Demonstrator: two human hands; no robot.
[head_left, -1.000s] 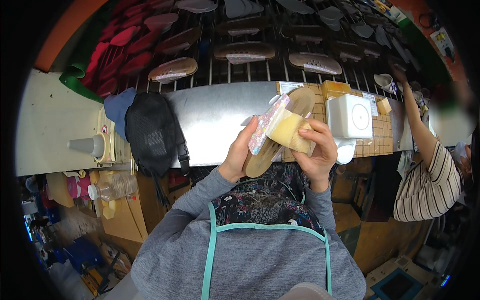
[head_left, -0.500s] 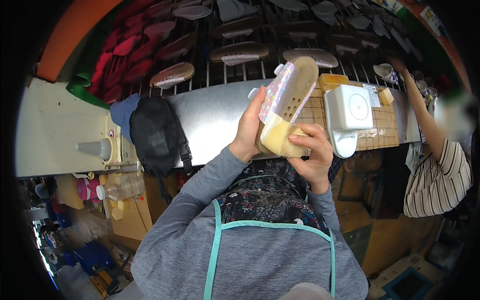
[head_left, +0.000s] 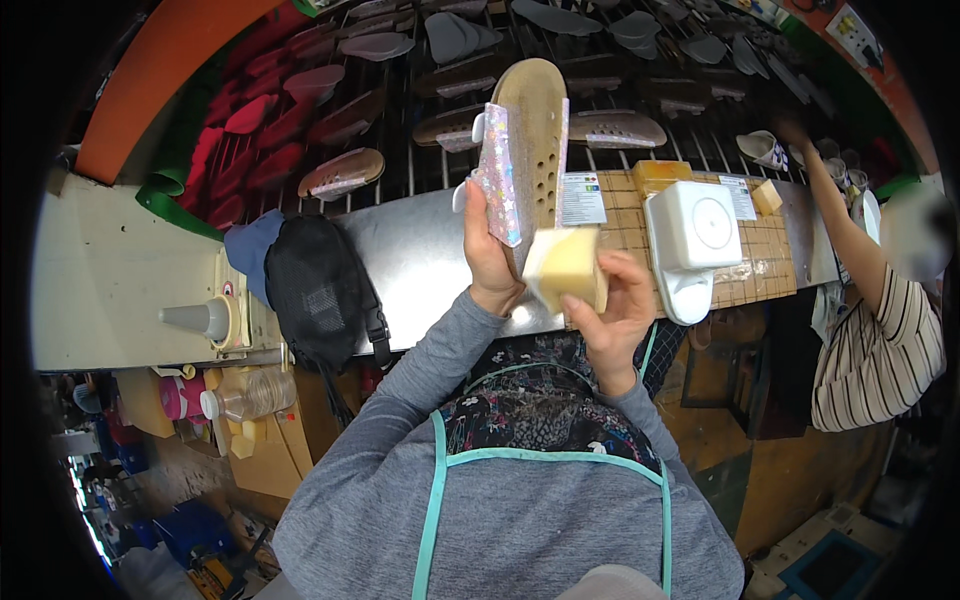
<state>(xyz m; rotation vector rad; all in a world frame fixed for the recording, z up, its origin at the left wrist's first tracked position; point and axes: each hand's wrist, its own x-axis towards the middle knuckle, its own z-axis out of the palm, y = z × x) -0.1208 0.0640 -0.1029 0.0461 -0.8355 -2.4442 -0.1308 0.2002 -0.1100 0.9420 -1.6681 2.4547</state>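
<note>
My left hand grips the near end of a brown, sole-shaped shoe last with holes along one side. Glittery, star-patterned pink upper material runs along the last's edges, and white tabs stick out at its left. My right hand is closed round a pale yellow sponge block, thumb on the near side. The sponge is slightly blurred and overlaps the last's near end; whether they touch I cannot tell.
Beyond the metal bench, a rack of bars carries several lasts and grey and red soles. A white plastic container stands on a gridded board. A black bag lies left. At right, a co-worker's arm reaches toward the rack.
The last has swung more upright and farther away, from leaning right. The sponge, pressed over its near end before, has come back off it and turned in my right hand.
</note>
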